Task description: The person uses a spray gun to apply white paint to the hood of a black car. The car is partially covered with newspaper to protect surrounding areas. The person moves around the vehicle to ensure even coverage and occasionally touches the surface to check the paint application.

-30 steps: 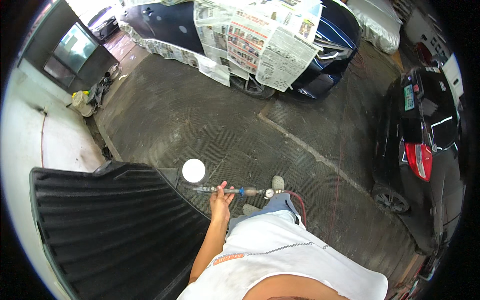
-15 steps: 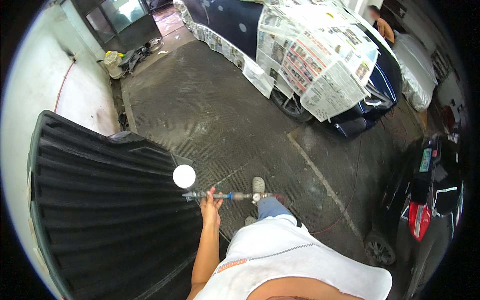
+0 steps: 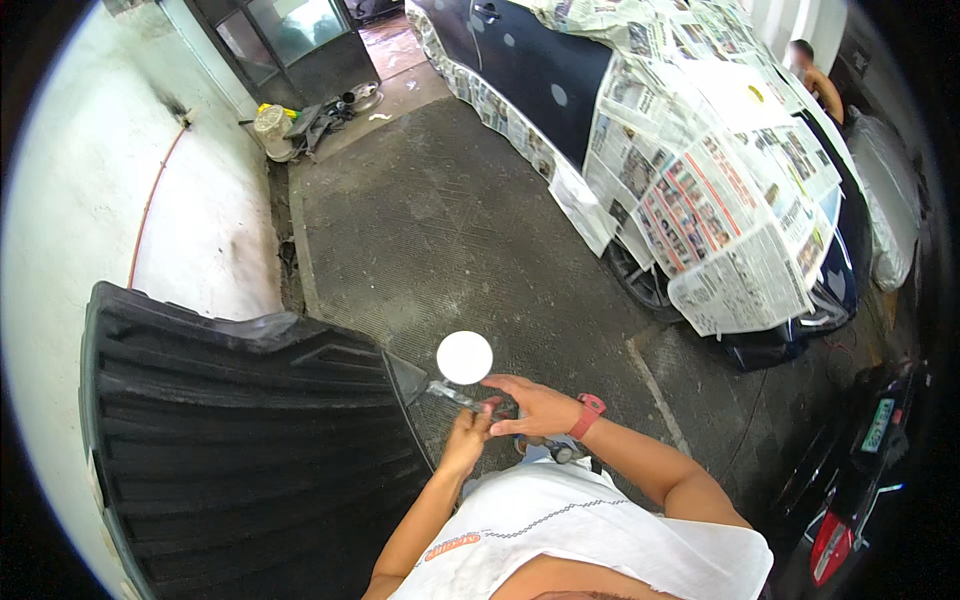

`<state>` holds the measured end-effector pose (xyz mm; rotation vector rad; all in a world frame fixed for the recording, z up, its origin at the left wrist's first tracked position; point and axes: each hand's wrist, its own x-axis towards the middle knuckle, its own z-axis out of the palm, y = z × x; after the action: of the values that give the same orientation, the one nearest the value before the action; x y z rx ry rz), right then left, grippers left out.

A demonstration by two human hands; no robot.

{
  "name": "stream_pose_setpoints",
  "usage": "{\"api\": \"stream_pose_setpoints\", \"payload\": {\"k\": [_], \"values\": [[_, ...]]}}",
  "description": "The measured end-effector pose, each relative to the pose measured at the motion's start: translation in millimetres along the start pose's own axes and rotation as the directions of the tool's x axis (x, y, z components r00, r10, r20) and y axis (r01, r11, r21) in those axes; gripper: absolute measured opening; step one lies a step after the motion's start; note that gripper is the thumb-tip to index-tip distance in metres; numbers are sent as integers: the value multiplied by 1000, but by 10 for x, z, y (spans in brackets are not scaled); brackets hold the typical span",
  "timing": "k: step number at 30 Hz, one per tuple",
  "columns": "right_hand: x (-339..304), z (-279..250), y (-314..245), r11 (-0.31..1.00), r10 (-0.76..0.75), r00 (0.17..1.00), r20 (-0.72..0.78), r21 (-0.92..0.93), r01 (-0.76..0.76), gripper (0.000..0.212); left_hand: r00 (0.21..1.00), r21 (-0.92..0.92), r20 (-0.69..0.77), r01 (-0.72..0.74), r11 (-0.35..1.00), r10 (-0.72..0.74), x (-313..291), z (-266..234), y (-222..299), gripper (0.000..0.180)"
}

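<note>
A spray gun (image 3: 452,394) with a round white-topped cup (image 3: 465,358) is in front of my body, its metal nozzle end pointing left. My left hand (image 3: 466,440) is closed around the gun below its body. From the right, my right hand (image 3: 542,408) reaches to the gun's rear, thumb and fingers apart on either side of it; whether it touches is hard to tell. It has a red watch (image 3: 590,414) on the wrist. Below the hands, a hose fitting (image 3: 550,447) is partly hidden by them.
A large ribbed black liner (image 3: 250,440) stands close on my left, by a white wall (image 3: 205,235). Ahead right is a dark car (image 3: 545,85) masked with newspaper (image 3: 740,285). Another black car (image 3: 850,470) is at right. A person (image 3: 822,85) is behind the masked car.
My right hand has come into view and up to the spray gun's rear. The gun and my left hand have shifted right in the picture, and the whole view has turned.
</note>
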<state>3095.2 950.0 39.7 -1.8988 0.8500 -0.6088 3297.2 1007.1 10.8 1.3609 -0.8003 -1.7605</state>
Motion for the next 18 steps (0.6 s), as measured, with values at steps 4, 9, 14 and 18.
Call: {"api": "stream_pose_setpoints", "payload": {"k": [4,9,14,18], "values": [[573,-205,350,995,29,992,127,91,-41,92,985,143,158,-95,985,72,609,24,109,32],[1041,-445,600,953,38,999,34,301,-46,77,942,238,316,40,970,-116,921,201,899,45],[1538,-666,872,863,117,993,-6,496,-99,67,918,-218,390,159,963,-63,1111,-194,1190,59],[2064,-944,1011,854,274,961,-44,471,-222,84,935,114,325,114,987,-145,1506,-918,1069,63]]}}
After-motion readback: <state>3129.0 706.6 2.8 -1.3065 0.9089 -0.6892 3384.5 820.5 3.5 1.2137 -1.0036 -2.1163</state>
